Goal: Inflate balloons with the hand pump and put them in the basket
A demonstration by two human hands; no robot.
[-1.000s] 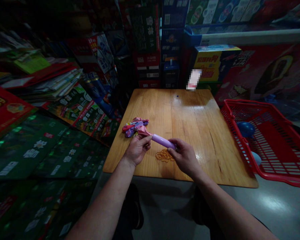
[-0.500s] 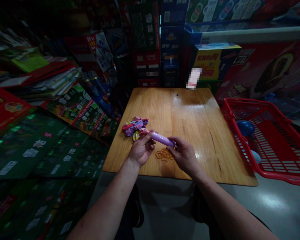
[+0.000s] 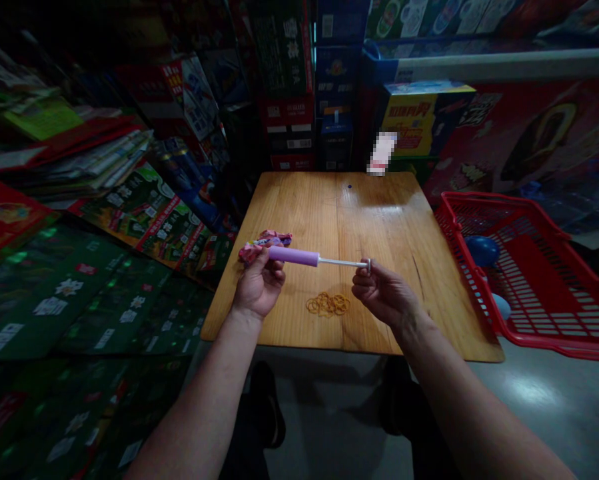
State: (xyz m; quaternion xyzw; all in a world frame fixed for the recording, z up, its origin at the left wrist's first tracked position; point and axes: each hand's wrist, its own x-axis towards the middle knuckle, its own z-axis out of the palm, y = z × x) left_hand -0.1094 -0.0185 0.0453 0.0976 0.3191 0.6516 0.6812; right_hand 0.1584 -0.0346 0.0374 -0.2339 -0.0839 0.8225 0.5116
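A lilac hand pump (image 3: 299,257) is held above the wooden table (image 3: 299,207), between your two hands and in front of you. Its long axis runs left to right, nearly level, with the right end slightly lower. The barrel lies to the left, and a thin white rod (image 3: 342,263) comes out of its right end and reaches your right hand (image 3: 384,293). The two hands are apart, with the barrel and rod bridging the gap.

Your left hand (image 3: 258,287) is closed around the barrel's left end, thumb on top and fingers curled below, so it is the nearer hand to the barrel. Your right hand is nearly a fist, its thumb and forefinger pinching the small handle (image 3: 367,265) at the tip of the rod. Neither hand is spread wide.

Pink balloon rubber (image 3: 249,252) shows just beside your left thumb; whether it is fitted over the pump's end is hidden by your fingers. More limp balloons (image 3: 279,239), pink and purple, lie on the table just beyond that hand. A loose heap of tan rubber bands (image 3: 328,305) lies below the pump, on your side of it, between your hands. A red basket (image 3: 544,345) stands to the right of the table, and two rounded blue balloons, one dark (image 3: 482,251) and one pale (image 3: 501,307), show at its near left side.
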